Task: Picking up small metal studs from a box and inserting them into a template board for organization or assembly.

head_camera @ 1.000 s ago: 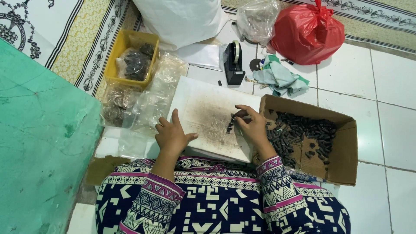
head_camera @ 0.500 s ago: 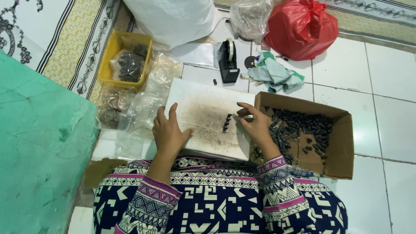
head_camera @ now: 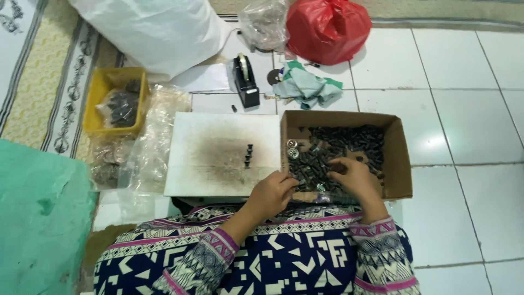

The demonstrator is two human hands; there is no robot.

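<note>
— Nearest the camera, bottom centre?
— Patterned sleeves (head_camera: 262, 262) in navy, white and pink. Just above, left hand (head_camera: 271, 194) at the near left corner of the cardboard box (head_camera: 403, 158), fingers curled down among the small dark parts (head_camera: 338, 147). Cannot tell whether anything is pinched.
— And the other?
— Right hand (head_camera: 356, 179) inside the same box, lower centre of the frame, fingers bent over the heap. Hold hidden too; loosely curled, not flat.
— Contents of that box?
— Heaped with short dark cylindrical pieces, plus a couple of shiny round metal caps (head_camera: 293, 148) near the left wall.
— Left of it?
— White board (head_camera: 191, 164) with a sooty smudge, touching the box's left side. A short row of dark pieces (head_camera: 248, 155) standing in its middle.
— Further left?
— Clear plastic bags (head_camera: 153, 142), crumpled, some with round metal bits inside. Beyond, yellow tray (head_camera: 93, 104) at middle left, holding a bag of dark parts.
— Lower left?
— Green cloth (head_camera: 38, 218).
— Farther up?
— Black tape dispenser (head_camera: 245, 82) above the board, green-and-white rag (head_camera: 305, 87) beside it.
— At the top edge?
— Large white sack (head_camera: 153, 30) upper left, clear bag (head_camera: 265, 22) top centre, knotted red bag (head_camera: 327, 27) right of it. Contents not discernible.
</note>
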